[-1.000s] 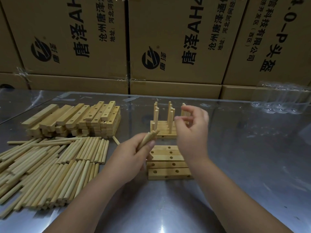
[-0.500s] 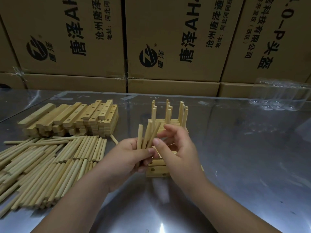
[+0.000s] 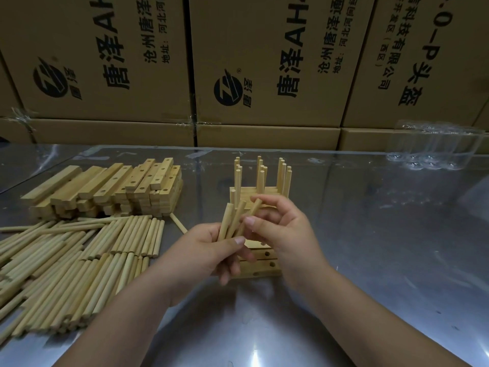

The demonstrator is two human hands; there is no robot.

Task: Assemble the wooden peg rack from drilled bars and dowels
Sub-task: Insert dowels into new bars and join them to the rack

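On the table (image 3: pixel 370 260), with drilled bars (image 3: pixel 111 192) stacked far left and loose dowels (image 3: pixel 66 266) near left, the half-built rack (image 3: pixel 266 191) stands centre, its pegs (image 3: pixel 260 173) upright. Peg-feeding seems in hand: the left hand (image 3: pixel 201 252) grips a bundle of dowels (image 3: pixel 229 221), long axes near vertical and tips leaning far-right, over the flat bars (image 3: pixel 264 264). The right hand (image 3: pixel 288 234) pinches one dowel (image 3: pixel 256 206), which next needs lining up with a hole.

Steel table (image 3: pixel 370 260): dowels (image 3: pixel 79 260), drilled bars (image 3: pixel 111 189), peg rack (image 3: pixel 260 181).
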